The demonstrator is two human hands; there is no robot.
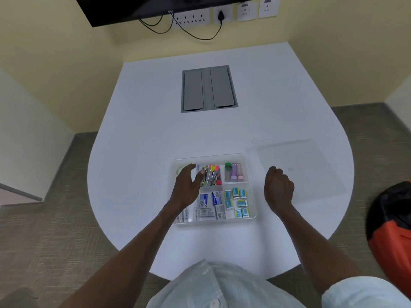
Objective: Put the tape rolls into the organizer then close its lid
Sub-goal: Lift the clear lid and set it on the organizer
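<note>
Tape roll (180, 170): pale, in organizer (250, 185) far-left compartment, just beyond left hand (186, 185), fingers spread, empty. Clear lid (311, 161): flat on table (144, 130), right of organizer; right hand (279, 187) nearer, loosely curled, empty.

The person is wearing a pale blue, lightly textured shirt (222, 285) with short sleeves. 1 white button (214, 303) is showing on its front placket, directly below the organizer (252, 215). The right sleeve's cuff (364, 292) is sitting lower right of the organizer. Both forearms are showing bare, and the left hand (185, 187) and right hand (279, 188) are wearing nothing.
</note>
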